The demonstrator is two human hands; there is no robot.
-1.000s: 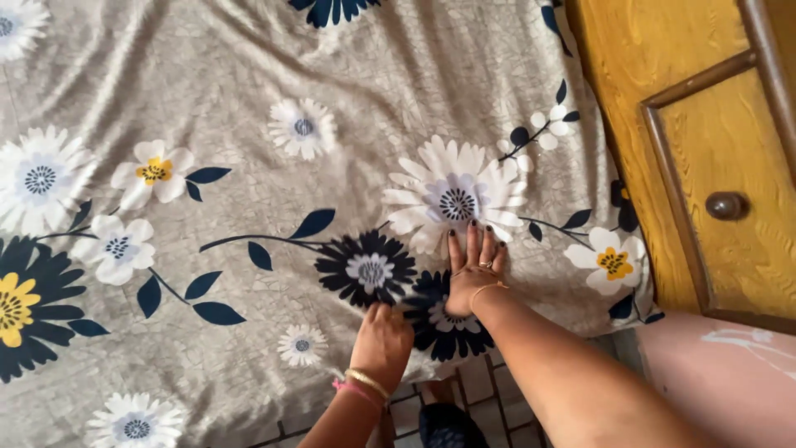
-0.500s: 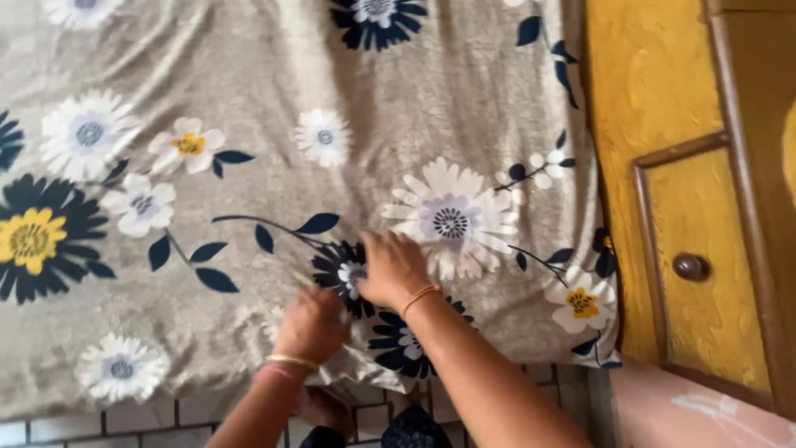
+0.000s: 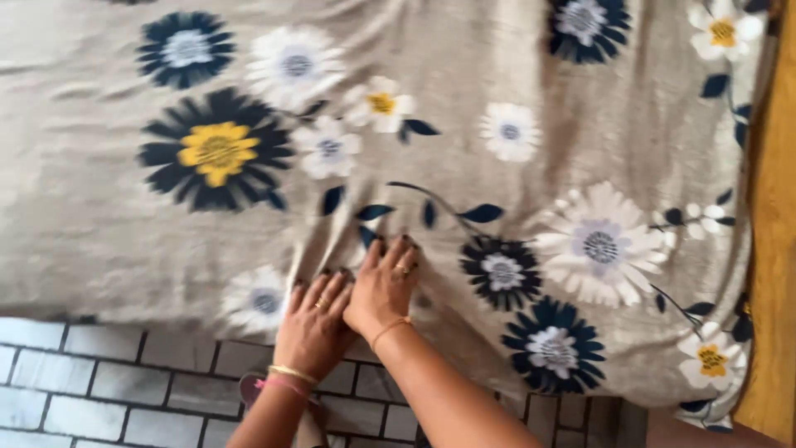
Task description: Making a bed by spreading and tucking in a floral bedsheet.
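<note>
Near the lower middle of the head view, the left hand (image 3: 315, 319) and right hand (image 3: 383, 286) lie side by side, touching, both palm-down with fingers stretched flat and pressed onto the floral bedsheet (image 3: 464, 108). Neither hand pinches anything. The sheet is beige with a fine crackle print, scattered with white, navy and yellow daisies and dark leaves; a large navy flower with a yellow centre (image 3: 217, 151) sits at about 10 o'clock from the hands, and a white daisy (image 3: 599, 245) at 3 o'clock. Soft creases run out from under the fingers. The sheet's near edge hangs at 6 o'clock over a grey tiled floor (image 3: 99, 382), which shows open from 7 to 8 o'clock. At the far right, yellow wooden furniture (image 3: 775, 274) stands close against the sheet's side edge.
</note>
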